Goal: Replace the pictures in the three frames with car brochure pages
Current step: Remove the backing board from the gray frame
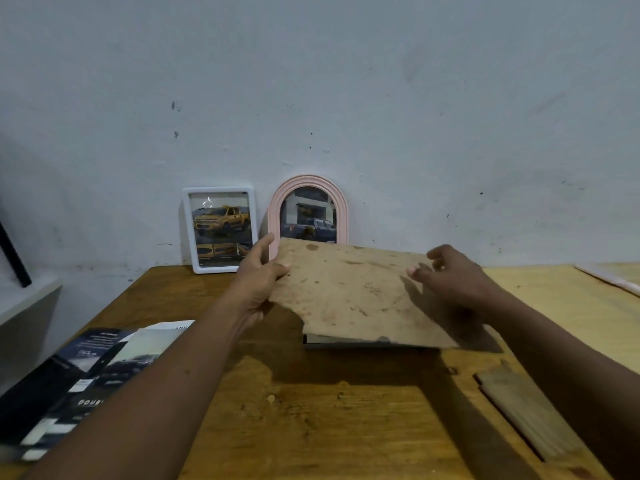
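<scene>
The backing board point(360, 292) lies over a flat frame point(346, 341) on the table point(311, 427). Behind the board, against the wall point(381, 98), stands the arched frame point(275, 209), and behind-left the rectangular frame point(221, 270). Left and before the board lie the brochures point(86, 368); right and before it, a wooden strip point(526, 410).

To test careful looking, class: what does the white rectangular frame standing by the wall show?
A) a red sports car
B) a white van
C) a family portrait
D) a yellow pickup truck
D: the white frame, left of the pink arched frame, holds a page showing a yellow pickup truck.
</scene>
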A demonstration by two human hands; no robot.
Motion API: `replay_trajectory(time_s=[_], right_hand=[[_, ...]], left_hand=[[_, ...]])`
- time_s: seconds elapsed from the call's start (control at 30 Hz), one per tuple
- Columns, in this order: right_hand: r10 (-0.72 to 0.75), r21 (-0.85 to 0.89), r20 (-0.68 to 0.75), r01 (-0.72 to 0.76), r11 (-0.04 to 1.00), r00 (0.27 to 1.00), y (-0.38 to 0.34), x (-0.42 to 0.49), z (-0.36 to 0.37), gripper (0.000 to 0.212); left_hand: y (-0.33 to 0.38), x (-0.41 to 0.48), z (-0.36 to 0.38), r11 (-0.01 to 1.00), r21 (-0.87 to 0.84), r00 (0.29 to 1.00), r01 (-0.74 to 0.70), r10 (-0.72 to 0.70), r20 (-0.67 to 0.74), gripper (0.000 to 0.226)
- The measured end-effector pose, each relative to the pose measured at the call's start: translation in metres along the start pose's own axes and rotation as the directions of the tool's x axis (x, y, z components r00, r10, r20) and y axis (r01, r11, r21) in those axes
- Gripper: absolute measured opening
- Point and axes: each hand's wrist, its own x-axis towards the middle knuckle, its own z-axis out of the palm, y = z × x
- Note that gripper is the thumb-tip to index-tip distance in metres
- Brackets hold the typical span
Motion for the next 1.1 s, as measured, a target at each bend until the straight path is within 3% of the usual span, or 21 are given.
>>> replay_trajectory(time_s=[0.1,0.2,0.4,0.5,0.67,0.77,0.87,0.93,1.1], right_hand=[[-0.035,0.039,-0.047,0.037,0.999,0.998,0.009,-0.028,0.014,0.045],[-0.104,-0.109,-0.073,0.095,0.989,0.992,0.017,-0.067,0.031,0.033],[-0.09,-0.259,0.087,0.109,0.96,0.992,0.033,-0.133,0.053,0.03],[-0.054,-0.305,0.148,0.098,0.947,0.987,0.034,-0.146,0.057,0.029],[-0.035,-0.444,0.124,0.087,0.892,0.992,0.031,-0.151,0.067,0.041],[-0.009,-0.517,0.132,0.077,0.852,0.991,0.023,-0.151,0.064,0.037],[-0.002,-0.524,0.135,0.073,0.849,0.991,0.02,-0.135,0.05,0.03],[0.034,-0.413,0.092,0.007,0.911,0.995,0.022,-0.111,0.039,0.029],[0.147,-0.279,-0.021,-0.146,0.949,0.989,0.047,-0.039,0.029,0.042]], left_hand=[[-0.014,-0.023,-0.018,0.976,0.197,0.996,-0.088,0.088,0.01,0.06],[-0.035,-0.057,-0.034,0.841,0.519,0.984,-0.152,0.179,-0.002,0.058],[-0.074,-0.113,-0.054,0.583,0.811,0.999,-0.048,0.024,0.042,0.055],[-0.081,-0.12,-0.058,0.409,0.911,0.998,-0.055,0.011,0.055,0.053],[-0.083,-0.118,-0.05,0.054,0.993,0.993,-0.105,0.067,0.101,0.043],[-0.081,-0.107,-0.044,-0.065,0.994,0.989,-0.087,0.115,0.094,0.039],[-0.079,-0.09,-0.034,-0.065,0.994,0.981,-0.086,0.171,0.096,0.041],[-0.076,-0.075,-0.024,0.011,0.992,0.969,-0.128,0.215,0.123,0.048],[-0.072,-0.03,0.016,0.464,0.843,0.954,-0.273,0.242,0.176,0.05]])
